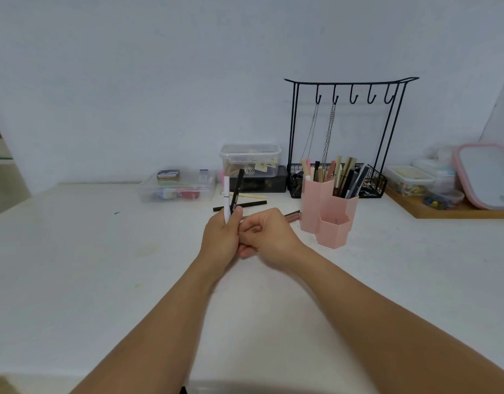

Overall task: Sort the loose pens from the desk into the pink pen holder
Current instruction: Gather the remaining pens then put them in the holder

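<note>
My left hand (220,234) grips a white pen (226,199) and black pen (236,191) upright, my right hand (269,237) curls beside it, grasp unclear, and a loose bundle could slip before the pink holder (329,211) nearby.

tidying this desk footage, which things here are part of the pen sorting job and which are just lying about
Part of the job:
- left hand, gripping a white pen and a black pen
- right hand
- loose pens on the desk
- pink pen holder

Just lying about:
- black hook rack
- clear boxes
- wooden tray
</note>
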A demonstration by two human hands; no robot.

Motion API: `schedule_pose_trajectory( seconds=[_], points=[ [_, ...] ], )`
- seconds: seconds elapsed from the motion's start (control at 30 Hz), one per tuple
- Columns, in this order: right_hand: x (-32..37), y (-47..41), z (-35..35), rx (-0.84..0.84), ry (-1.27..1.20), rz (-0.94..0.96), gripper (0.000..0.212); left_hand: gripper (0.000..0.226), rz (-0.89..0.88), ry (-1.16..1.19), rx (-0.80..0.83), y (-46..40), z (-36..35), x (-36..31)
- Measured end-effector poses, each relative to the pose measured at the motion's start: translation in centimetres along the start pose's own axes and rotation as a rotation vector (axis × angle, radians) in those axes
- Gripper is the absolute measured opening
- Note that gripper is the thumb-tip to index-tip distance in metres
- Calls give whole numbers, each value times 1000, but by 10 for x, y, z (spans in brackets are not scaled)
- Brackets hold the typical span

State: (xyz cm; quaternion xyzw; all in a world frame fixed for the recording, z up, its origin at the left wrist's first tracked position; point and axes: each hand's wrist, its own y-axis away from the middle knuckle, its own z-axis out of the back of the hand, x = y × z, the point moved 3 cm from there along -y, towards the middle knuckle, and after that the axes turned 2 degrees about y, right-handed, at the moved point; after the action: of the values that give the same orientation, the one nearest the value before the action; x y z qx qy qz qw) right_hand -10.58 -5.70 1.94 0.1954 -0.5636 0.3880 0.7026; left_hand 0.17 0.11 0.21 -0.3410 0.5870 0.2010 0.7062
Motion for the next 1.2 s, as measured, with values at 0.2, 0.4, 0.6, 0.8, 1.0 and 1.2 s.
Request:
schedule_pose_trajectory(
  seconds=[0.2,0.4,0.6,0.8,1.0,1.2],
  points=[
    [18,-5,46,-107,683,30,15,41,33,118,-65,0,5,-4],
    [4,-5,57,5,934,-98,11,41,55,212,-96,-1,6,-4],
    [0,-9,57,34,916,-72,4,39,103,170,-95,-3,6,-2],
    [11,-1,40,57,773,-20,21,39,132,143,-119,-3,5,0],
    [4,-3,32,189,925,-42,22,41,125,117,-147,-4,7,2],
    [10,-4,55,9,291,-135,20,44,166,183,-107,-2,8,-4]
  ],
)
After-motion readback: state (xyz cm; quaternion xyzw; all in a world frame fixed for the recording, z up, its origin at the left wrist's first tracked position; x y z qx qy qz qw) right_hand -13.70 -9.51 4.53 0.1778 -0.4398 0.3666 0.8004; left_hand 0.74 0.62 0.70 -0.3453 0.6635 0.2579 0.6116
